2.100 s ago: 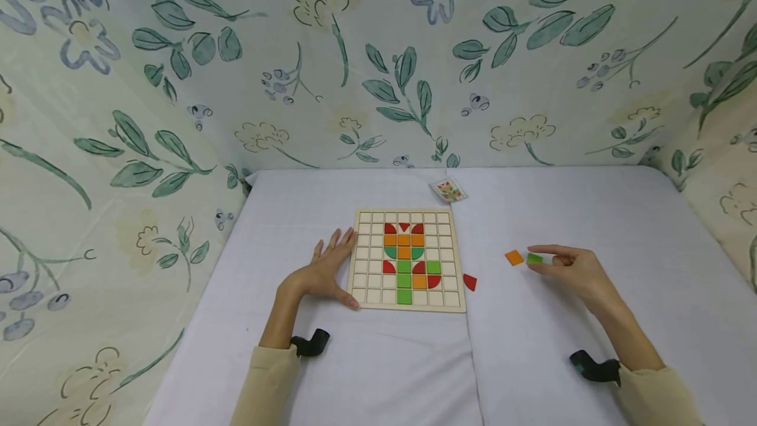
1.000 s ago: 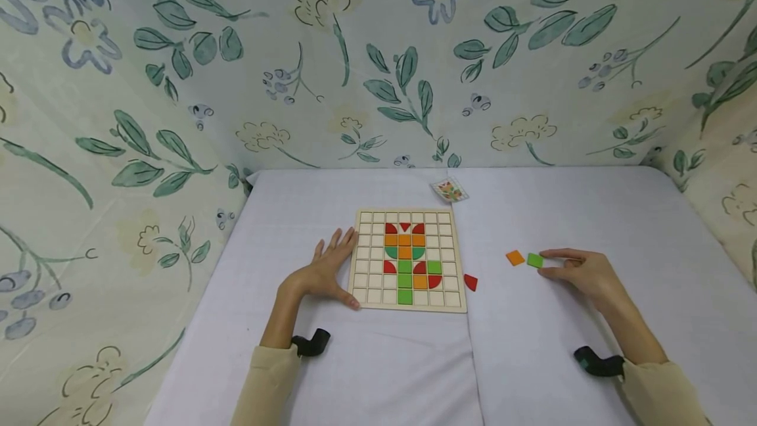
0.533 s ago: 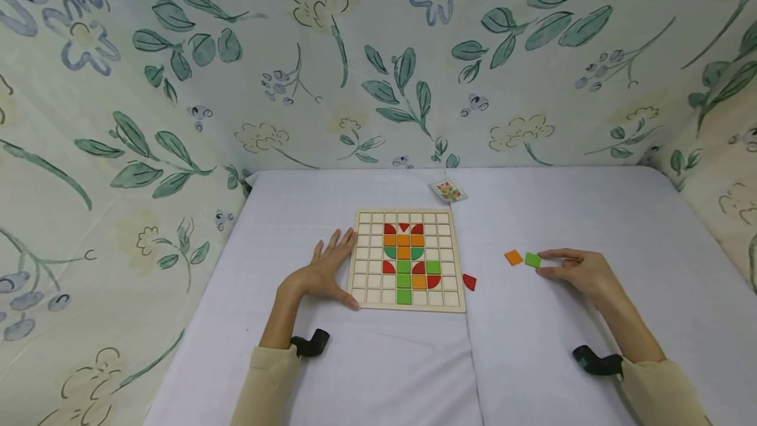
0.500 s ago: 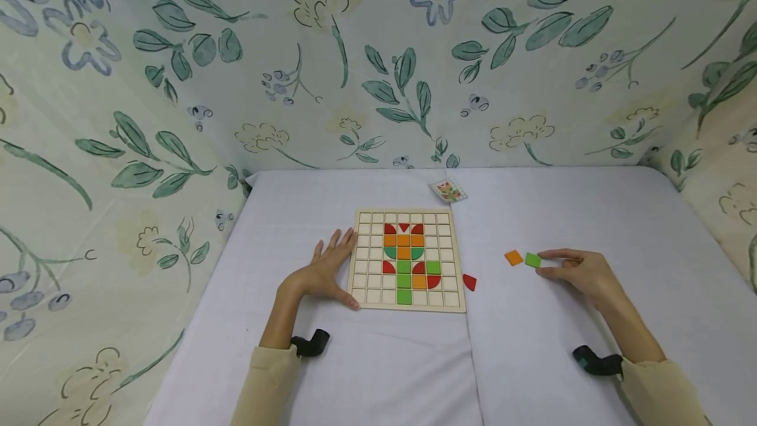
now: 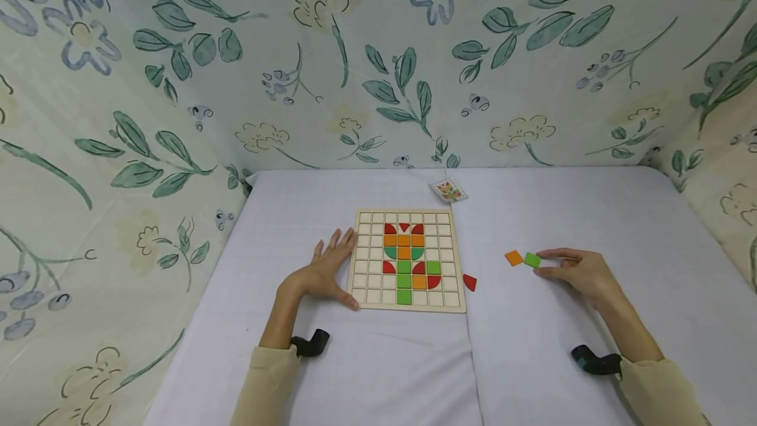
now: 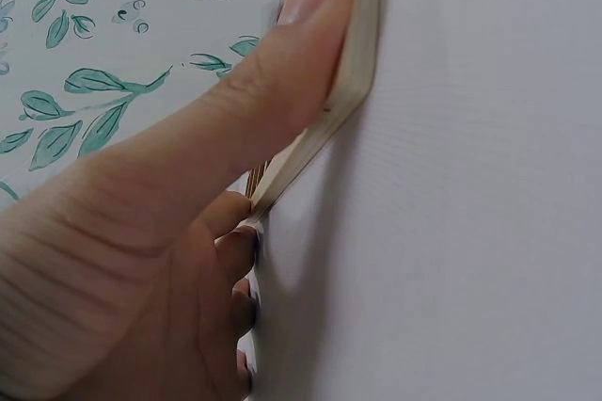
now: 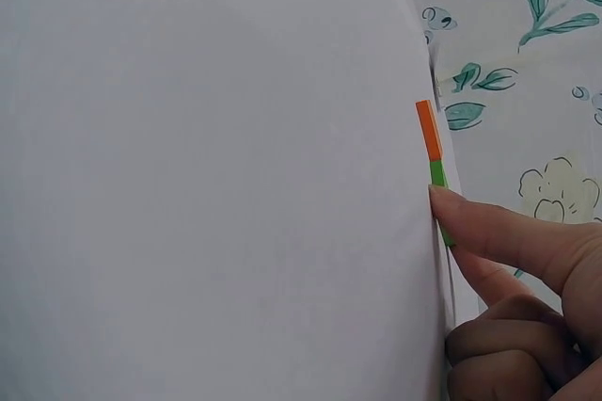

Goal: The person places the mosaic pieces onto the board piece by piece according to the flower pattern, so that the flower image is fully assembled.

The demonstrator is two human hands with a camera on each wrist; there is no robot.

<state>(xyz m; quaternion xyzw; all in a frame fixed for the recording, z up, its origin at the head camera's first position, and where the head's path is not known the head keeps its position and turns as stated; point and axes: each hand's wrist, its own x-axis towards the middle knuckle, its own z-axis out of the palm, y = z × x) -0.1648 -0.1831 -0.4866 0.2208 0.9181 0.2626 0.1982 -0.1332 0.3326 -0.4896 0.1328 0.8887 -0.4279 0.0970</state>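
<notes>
My left hand (image 5: 325, 273) lies against the left side of a wooden grid board (image 5: 373, 279), fingers spread along the edge, thumb at the near left corner. In the left wrist view the thumb (image 6: 254, 81) rests on the board's rim (image 6: 362, 67). Coloured pieces form a flower with a green stem on the board. To the right, my right hand (image 5: 576, 275) pinches a green square tile (image 5: 532, 260) between thumb and index finger, down at the white cloth. An orange square tile (image 5: 514, 258) lies just left of it. Part of the green tile (image 7: 437, 173) is hidden by the thumb in the right wrist view.
A loose red quarter-round piece (image 5: 470, 283) lies by the board's right edge. Behind the board is a small card (image 5: 449, 190) printed with a similar flower pattern. White cloth (image 5: 402, 367) with a crease covers the table; a floral curtain (image 5: 378, 117) hangs behind.
My right hand first lowers the green tile from a tilted hold and shifts slightly right. Over the last second it slides a little left, towards the orange tile. The left hand stays still.
</notes>
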